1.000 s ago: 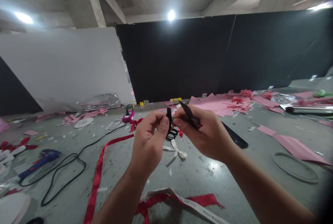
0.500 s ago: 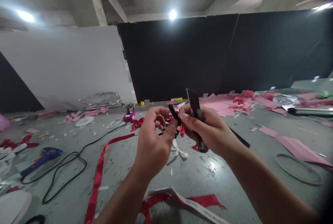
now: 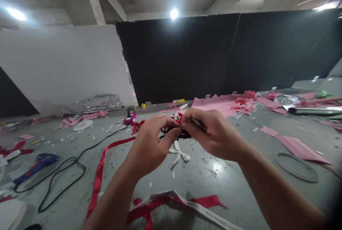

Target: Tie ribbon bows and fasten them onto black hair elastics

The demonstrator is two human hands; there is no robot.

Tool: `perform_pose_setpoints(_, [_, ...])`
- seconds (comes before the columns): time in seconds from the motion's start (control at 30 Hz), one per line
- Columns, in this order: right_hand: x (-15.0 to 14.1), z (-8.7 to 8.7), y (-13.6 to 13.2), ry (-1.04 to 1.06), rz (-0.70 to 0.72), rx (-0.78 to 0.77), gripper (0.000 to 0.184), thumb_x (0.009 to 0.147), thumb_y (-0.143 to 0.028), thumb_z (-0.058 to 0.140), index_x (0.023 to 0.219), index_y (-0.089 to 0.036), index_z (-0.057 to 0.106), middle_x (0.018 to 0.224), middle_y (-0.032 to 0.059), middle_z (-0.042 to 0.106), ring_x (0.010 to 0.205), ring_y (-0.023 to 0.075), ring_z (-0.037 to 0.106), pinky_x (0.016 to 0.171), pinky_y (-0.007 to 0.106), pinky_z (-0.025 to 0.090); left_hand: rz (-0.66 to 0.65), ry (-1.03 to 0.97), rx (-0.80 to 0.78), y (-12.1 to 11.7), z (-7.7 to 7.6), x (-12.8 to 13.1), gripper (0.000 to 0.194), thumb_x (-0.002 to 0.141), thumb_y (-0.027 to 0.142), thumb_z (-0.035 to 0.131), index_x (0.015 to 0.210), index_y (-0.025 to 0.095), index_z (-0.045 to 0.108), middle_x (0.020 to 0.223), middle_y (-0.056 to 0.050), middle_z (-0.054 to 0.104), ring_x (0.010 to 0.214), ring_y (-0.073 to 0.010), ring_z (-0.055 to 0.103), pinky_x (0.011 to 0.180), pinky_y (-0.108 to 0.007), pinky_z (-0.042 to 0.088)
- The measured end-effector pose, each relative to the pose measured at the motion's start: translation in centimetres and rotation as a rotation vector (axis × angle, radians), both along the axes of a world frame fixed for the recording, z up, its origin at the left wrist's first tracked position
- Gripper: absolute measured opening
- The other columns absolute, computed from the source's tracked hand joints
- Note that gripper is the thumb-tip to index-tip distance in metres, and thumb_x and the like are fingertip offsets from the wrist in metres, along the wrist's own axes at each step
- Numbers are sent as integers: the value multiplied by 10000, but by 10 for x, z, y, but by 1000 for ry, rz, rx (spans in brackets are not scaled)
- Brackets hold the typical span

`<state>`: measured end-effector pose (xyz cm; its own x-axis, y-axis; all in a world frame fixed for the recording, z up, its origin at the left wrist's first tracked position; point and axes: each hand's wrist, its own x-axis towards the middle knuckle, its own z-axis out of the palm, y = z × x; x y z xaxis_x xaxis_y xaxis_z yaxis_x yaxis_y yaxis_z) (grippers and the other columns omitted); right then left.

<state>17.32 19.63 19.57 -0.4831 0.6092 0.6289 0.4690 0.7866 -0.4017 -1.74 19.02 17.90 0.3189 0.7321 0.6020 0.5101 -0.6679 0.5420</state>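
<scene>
Dark flat piece (image 3: pixel 197 123) gripped inside the curled right hand (image 3: pixel 217 135), beside the left hand (image 3: pixel 155 142), the latter's grip unclear

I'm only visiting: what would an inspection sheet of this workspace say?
Surface: glossy grey work surface, dark-speckled
Job's things: flat dark piece, mostly hidden
Clutter: pink paper sheets, red satin ribbon, white ribbon bow
Hands: right hand holds that piece; left hand close beside, contents hidden
Cables: thin black cable, loosely looped from blue pistol-shaped tool toward small purple block
Surroundings: tall black panel, white panel, lit ceiling lamp
</scene>
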Motion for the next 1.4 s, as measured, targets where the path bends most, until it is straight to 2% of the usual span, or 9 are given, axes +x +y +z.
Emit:
perform_pose_setpoints(0.2, [0, 0, 1, -21, -94, -4, 187, 894, -354, 604, 954, -177, 612, 659, -23, 580, 561, 104, 469, 535, 247, 306, 25, -227, -111, 3, -3, 2, 197, 857, 383, 633, 853, 189, 669, 814, -32, 681, 771, -167, 587, 720, -286, 425])
perform_pose_setpoints(0.33, [-2, 0, 4, -4, -73, 30, 117, 916, -280, 588, 889, -181, 644, 745, 0, 643, 639, 115, 536, 595, 250, 344, -125, -460, -334, 5, -4, 4, 231, 841, 401, 652, 869, 173, 674, 808, -38, 682, 753, -151, 598, 711, -270, 444])
perform_pose_setpoints(0.53, [-1, 0, 6, 47, -60, 59, 120, 935, -222, 560, 862, -188, 649, 764, -13, 657, 651, 102, 559, 648, 242, 384, -285, -452, -573, 7, -5, 1, 203, 840, 359, 660, 861, 163, 710, 737, -28, 655, 699, -127, 555, 671, -255, 417])
perform_pose_setpoints(0.8, [-3, -4, 10, 67, -32, 116, 93, 931, -203, 564, 897, -177, 647, 828, 9, 654, 729, 117, 566, 681, 247, 402, -139, -455, -607, 10, -5, -4, 287, 840, 434, 635, 894, 153, 658, 671, -37, 649, 645, -144, 531, 618, -277, 369])
perform_pose_setpoints(0.9, [-6, -6, 12, 51, -29, 119, 105, 935, -191, 549, 930, -179, 653, 835, 12, 650, 740, 122, 565, 685, 251, 403, -54, -415, -582, 8, 0, -6, 303, 857, 453, 601, 967, 170, 607, 652, -22, 651, 619, -140, 515, 594, -269, 349])
perform_pose_setpoints(1.03, [-7, -8, 14, 87, -17, 133, 124, 917, -129, 534, 926, -176, 649, 848, 13, 645, 753, 120, 561, 691, 241, 408, -153, -280, -522, 5, 3, -6, 306, 888, 410, 553, 724, 162, 627, 702, -14, 623, 673, -128, 511, 652, -258, 382])
perform_pose_setpoints(1.1, [-7, -8, 13, 102, -30, 120, 112, 910, -138, 539, 905, -169, 646, 820, 10, 634, 731, 116, 548, 680, 240, 403, -145, -266, -473, 6, 4, -5, 293, 893, 396, 549, 741, 168, 652, 696, -2, 617, 680, -127, 521, 660, -251, 395])
perform_pose_setpoints(1.27, [-7, -6, 7, 23, -50, -45, 82, 854, -258, 645, 860, -177, 651, 593, -48, 512, 518, 87, 401, 503, 244, 298, 46, -94, -156, 4, 2, -3, 219, 902, 363, 561, 932, 213, 717, 848, -10, 703, 808, -160, 606, 741, -280, 428])
perform_pose_setpoints(1.4, [-11, -7, 9, 119, -16, -97, 117, 889, -265, 604, 823, -178, 648, 658, -27, 570, 595, 97, 463, 560, 241, 342, 150, 29, 92, -3, 1, 2, 203, 921, 313, 540, 976, 239, 721, 971, -5, 727, 908, -178, 620, 813, -308, 419])
